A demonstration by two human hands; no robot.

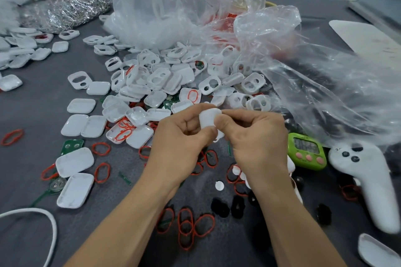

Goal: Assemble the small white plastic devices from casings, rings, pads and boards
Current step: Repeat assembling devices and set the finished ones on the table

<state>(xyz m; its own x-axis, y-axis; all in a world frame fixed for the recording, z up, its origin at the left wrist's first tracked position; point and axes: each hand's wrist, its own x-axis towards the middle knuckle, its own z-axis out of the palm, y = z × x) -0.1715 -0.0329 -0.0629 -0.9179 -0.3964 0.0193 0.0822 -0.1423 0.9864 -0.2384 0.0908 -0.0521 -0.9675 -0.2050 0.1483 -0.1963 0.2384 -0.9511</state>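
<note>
Red rings (186,227) lay on the table (32,112) nearer than the white casing (208,118), with black pads (219,207) beside them. The left hand (180,143) and right hand (258,136) both pinched that casing between curled fingers and thumbs, holding it above the table. Right of the casing sat a green timer (307,150). Beyond the casing spread a heap of casings (156,80), and farther still a clear plastic bag (173,6).

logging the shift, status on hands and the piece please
Left hand, right hand both pinching one white casing. Red rings, black pads loose on table below. Nothing in the way.
</note>
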